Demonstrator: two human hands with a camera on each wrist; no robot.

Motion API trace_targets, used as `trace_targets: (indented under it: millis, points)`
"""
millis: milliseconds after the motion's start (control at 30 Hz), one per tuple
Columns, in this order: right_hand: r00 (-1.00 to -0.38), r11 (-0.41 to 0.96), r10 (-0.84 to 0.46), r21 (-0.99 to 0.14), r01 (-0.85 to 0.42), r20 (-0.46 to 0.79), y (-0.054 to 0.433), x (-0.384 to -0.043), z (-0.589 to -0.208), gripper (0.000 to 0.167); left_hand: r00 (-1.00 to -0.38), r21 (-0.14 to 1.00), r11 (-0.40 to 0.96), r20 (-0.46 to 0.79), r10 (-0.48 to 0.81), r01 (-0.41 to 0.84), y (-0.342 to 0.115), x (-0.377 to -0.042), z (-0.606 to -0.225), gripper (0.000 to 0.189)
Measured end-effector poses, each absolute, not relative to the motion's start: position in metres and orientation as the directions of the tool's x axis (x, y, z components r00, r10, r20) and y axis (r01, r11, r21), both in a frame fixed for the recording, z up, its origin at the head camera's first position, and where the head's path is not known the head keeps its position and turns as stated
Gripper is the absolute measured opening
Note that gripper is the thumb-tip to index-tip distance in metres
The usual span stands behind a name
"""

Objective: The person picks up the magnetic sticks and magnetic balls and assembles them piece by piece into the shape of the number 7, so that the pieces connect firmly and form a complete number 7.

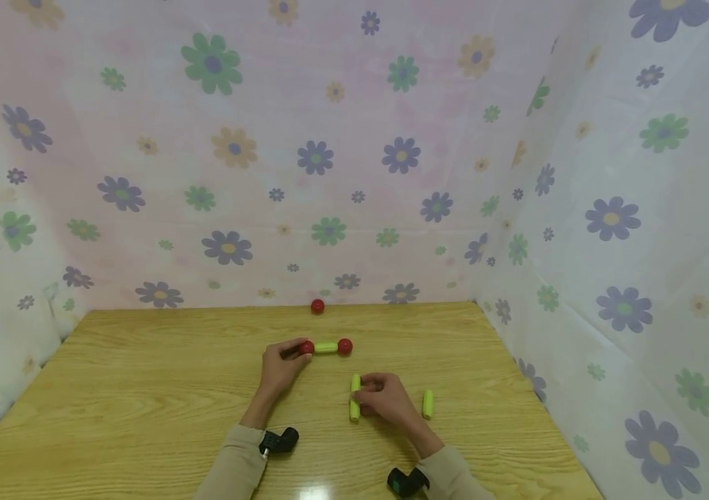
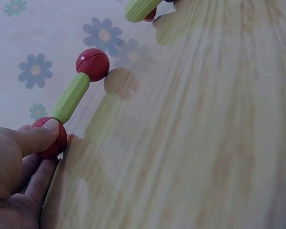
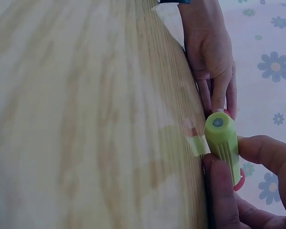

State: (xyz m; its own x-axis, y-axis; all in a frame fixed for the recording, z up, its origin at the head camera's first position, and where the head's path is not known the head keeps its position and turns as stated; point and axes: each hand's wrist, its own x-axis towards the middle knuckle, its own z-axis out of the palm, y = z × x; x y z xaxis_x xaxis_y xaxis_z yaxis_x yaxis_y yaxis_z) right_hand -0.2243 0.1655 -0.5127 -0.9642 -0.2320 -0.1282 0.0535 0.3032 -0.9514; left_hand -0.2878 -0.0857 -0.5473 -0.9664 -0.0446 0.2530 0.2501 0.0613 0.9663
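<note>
My left hand [image 1: 278, 367] pinches a red ball [image 2: 60, 140] between thumb and fingers. That ball sits at one end of a light-green ribbed rod [image 1: 326, 347], with a second red ball [image 1: 345, 346] at the rod's other end, so the three form a line lying across the table. Nearer and to the right, my right hand [image 1: 387, 398] grips another green rod [image 1: 355, 411] between thumb and fingers, its length pointing away from me. A round grey disc [image 3: 218, 122] shows in the end of this rod. The two held pieces are apart.
A third green rod [image 1: 428, 404] lies to the right of my right hand. At the table's far edge rests a single red ball [image 1: 318, 306]. The wooden table [image 1: 142, 389] is bordered by flower-patterned cloth [image 1: 329, 201] at the back and sides.
</note>
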Motion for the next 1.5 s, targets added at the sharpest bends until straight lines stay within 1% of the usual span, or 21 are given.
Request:
trace_targets:
  millis: [167,433,700,867,1033,1267,1500]
  points:
    - [-0.964,0.283,-0.24,-0.958,0.047,-0.118,0.16,-0.227,-0.511,0.047,-0.967,0.967,0.068,0.248,-0.055,0.244,-0.084,-0.285,-0.545,0.036]
    - [-0.966,0.275,-0.228,-0.96,0.055,-0.121,0.157,-0.236,-0.517,0.051,-0.964,0.962,0.087,0.262,-0.041,0.258,-0.081,-0.276,-0.53,0.037]
    - [-0.964,0.255,-0.23,-0.965,0.069,-0.13,0.153,-0.242,-0.517,0.051,-0.966,0.966,0.078,0.252,-0.05,0.248,-0.084,-0.286,-0.544,0.037]
    - [-0.965,0.238,-0.228,-0.968,0.073,-0.129,0.151,-0.242,-0.516,0.052,-0.965,0.965,0.062,0.258,-0.039,0.256,-0.086,-0.287,-0.546,0.037]
    - [-0.963,0.235,-0.227,-0.968,0.087,-0.142,0.149,-0.246,-0.518,0.054,-0.963,0.962,0.078,0.266,-0.044,0.263,-0.086,-0.286,-0.546,0.036]
    - [-0.967,0.228,-0.208,-0.968,0.101,-0.15,0.148,-0.254,-0.523,0.052,-0.954,0.951,0.114,0.295,-0.051,0.288,-0.085,-0.286,-0.546,0.035]
    - [-0.97,0.209,-0.191,-0.971,0.113,-0.154,0.145,-0.257,-0.519,0.048,-0.967,0.964,0.099,0.25,-0.042,0.245,-0.085,-0.286,-0.545,0.038]
